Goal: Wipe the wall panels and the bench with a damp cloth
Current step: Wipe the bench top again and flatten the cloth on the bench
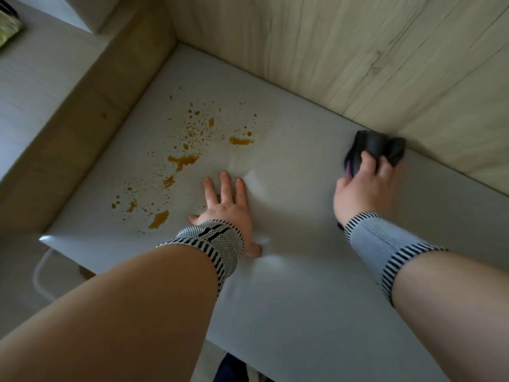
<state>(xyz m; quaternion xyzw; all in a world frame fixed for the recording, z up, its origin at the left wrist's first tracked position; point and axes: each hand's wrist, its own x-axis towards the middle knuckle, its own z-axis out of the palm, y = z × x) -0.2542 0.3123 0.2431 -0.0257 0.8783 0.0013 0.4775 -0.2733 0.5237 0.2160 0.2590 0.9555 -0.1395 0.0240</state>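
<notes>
Gripping the dark cloth point(380, 150), my right hand point(363, 188) presses it onto the grey bench point(303, 285) at the far right, where the seat meets the wood-grain wall panels point(344, 51). My left hand point(225, 208) lies flat, fingers spread, mid-bench. Orange stains point(181, 159) spatter the seat just left of it. I can read no writing or labels anywhere.

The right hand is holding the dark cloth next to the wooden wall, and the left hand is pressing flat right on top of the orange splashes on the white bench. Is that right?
Not quite. In the head view the left hand presses flat on a clean part of the white padded bench, beside the orange splashes, not on them. The right hand does hold the crumpled dark cloth next to the pale wooden wall panel.
</notes>
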